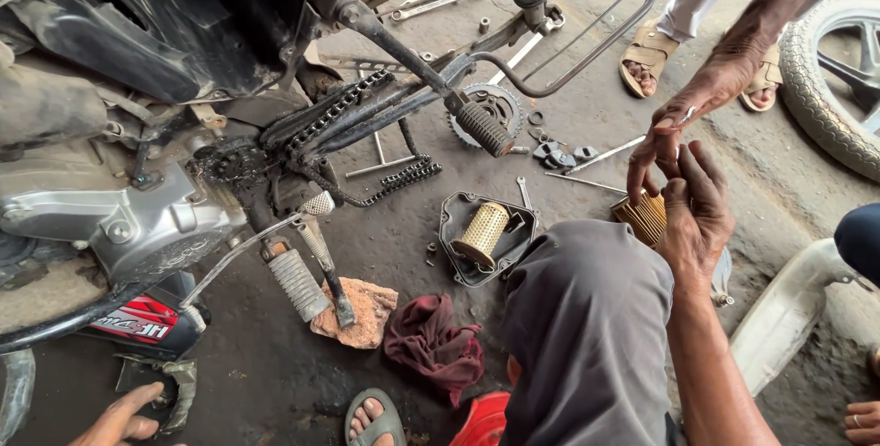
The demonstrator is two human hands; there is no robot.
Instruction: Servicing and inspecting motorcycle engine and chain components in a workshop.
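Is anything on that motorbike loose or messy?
Yes. The drive chain hangs slack off the bike onto the ground, and its sprocket lies loose on the floor among scattered spanners.

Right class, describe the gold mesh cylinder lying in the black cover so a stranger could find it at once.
Start at the motorcycle's toothed rear sprocket on the concrete floor and look just below it. There a black moulded plastic cover lies open side up, and the gold perforated metal cylinder rests inside it. Unlike the ribbed gold filter by the hands, it is untouched.
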